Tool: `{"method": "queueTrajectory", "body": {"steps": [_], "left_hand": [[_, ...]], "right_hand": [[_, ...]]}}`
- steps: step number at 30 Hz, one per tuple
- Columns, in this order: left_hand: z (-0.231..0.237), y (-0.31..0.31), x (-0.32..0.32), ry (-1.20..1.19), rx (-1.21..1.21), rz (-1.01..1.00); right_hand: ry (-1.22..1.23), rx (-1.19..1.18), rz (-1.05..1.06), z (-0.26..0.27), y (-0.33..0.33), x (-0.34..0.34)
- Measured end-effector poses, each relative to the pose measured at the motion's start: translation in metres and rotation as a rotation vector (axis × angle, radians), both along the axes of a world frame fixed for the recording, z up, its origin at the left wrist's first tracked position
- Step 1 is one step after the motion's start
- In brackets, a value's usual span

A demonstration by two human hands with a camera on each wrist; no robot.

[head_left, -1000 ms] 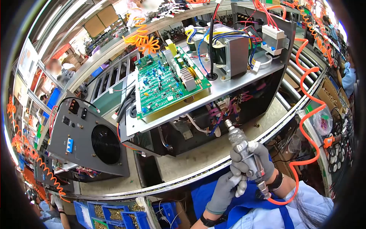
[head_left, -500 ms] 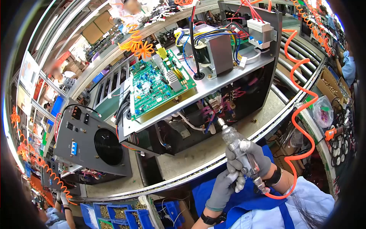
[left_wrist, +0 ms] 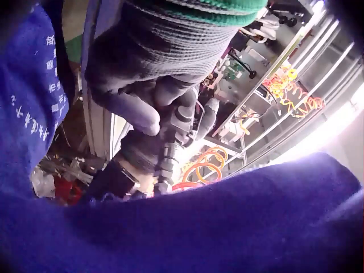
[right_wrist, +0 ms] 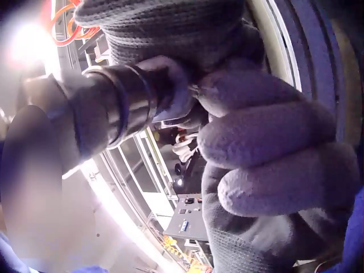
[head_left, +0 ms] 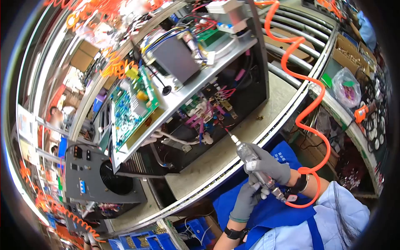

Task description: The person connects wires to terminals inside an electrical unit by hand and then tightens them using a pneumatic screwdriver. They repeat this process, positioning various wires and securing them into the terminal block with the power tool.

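Observation:
In the head view, the grey-gloved right hand [head_left: 273,166] grips a metal power screwdriver [head_left: 248,155] with an orange air hose. Below it, the left hand [head_left: 246,200] has its fingers curled at the tool's lower part. The thin bit points up-left toward wires and terminals [head_left: 204,112] inside the open side of a black chassis [head_left: 256,71]; whether it touches them cannot be told. On top sit a green circuit board [head_left: 125,112] and a grey metal block [head_left: 175,58]. The left wrist view shows the left glove [left_wrist: 165,51] beside the tool [left_wrist: 179,122].
A second black unit [head_left: 89,179] with a round fan grille stands at the left. Blue bins [head_left: 160,241] of small parts lie below the bench. The coiled orange hose [head_left: 308,114] runs along the right, past rollers [head_left: 287,75] and a cardboard box [head_left: 350,54].
The head view has turned, so the chassis appears further left and more tilted. The screwdriver's tip has shifted left in view along with both hands, which keep hold of it.

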State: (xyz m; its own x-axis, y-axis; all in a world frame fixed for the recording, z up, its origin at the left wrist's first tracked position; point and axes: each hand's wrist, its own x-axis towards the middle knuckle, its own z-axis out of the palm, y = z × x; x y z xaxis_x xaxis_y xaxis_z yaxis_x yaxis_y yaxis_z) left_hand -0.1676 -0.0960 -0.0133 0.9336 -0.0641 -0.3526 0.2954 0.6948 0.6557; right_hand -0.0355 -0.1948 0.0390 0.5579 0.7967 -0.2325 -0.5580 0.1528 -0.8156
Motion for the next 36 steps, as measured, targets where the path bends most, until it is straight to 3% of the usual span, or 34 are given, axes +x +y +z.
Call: {"method": "queueTrajectory", "body": {"steps": [4,6,14,16,17,21,27,30,32,33,36], "left_hand": [[0.024,-0.003,0.012,0.009,0.066,0.034],[0.022,-0.005,0.013,0.048,0.095,0.003],[0.032,-0.011,0.032,0.087,0.121,0.184],[0.031,-0.009,0.032,0.083,0.109,0.193],[0.009,-0.002,0.023,0.095,0.006,0.226],[0.015,-0.007,0.021,0.159,0.081,0.234],[0.003,0.003,0.018,0.156,0.036,0.164],[0.009,-0.001,0.027,0.237,0.124,0.251],[0.003,0.005,0.025,0.131,-0.087,0.161],[0.011,0.001,0.027,0.102,-0.049,0.166],[0.025,-0.007,0.033,0.205,0.124,0.257]], "right_hand": [[0.035,0.05,-0.076,-0.001,0.004,0.014],[0.024,0.074,-0.014,-0.01,0.008,0.019],[0.101,0.102,0.076,-0.006,0.016,0.043],[0.072,0.104,0.044,-0.007,0.017,0.044],[0.047,0.062,0.064,-0.011,0.017,0.045],[-0.058,0.108,-0.034,-0.029,0.021,0.042],[-0.076,0.111,0.054,-0.03,0.017,0.047],[0.121,0.282,0.118,-0.043,0.019,0.051],[0.421,0.399,0.21,-0.045,0.014,0.049],[0.573,0.544,0.176,-0.046,0.013,0.044],[0.364,0.42,0.113,-0.042,0.019,0.04]]}}
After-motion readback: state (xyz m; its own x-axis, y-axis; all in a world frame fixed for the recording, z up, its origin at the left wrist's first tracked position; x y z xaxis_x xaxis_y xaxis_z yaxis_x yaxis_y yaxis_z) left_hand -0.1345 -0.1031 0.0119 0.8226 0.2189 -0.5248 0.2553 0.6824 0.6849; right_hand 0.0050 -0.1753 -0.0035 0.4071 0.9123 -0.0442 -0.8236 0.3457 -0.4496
